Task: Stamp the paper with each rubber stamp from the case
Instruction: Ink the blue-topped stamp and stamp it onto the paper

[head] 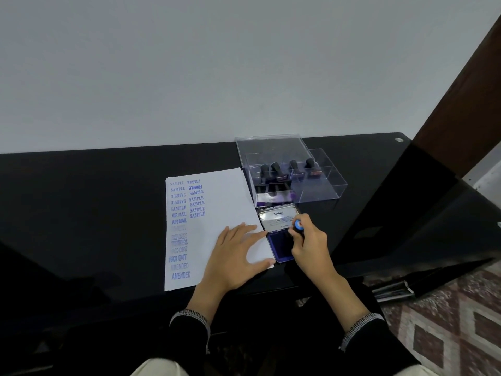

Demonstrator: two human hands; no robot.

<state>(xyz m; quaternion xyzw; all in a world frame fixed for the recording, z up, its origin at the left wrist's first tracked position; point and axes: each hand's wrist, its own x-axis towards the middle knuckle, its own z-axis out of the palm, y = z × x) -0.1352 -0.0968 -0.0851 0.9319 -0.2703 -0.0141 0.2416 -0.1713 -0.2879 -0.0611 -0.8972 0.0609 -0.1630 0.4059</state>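
A white sheet of paper (217, 202) lies on the black table, its left half covered with blue stamped words. My left hand (235, 253) rests flat on the paper's lower right corner, fingers spread. Just right of the paper sits an open ink pad (282, 248) with a blue pad and a raised lid (279, 217). My right hand (309, 245) grips a black rubber stamp with a blue cap (299, 226) and holds it down on the ink pad. Behind the pad stands a clear plastic case (320, 188) with several black-handled stamps (275, 169) inside.
The black table (108, 199) ends at a pale wall behind. The case's clear lid (268, 147) leans up at the back. A dark wooden post (461, 104) rises at the right. Patterned floor tiles (447, 321) show at the lower right.
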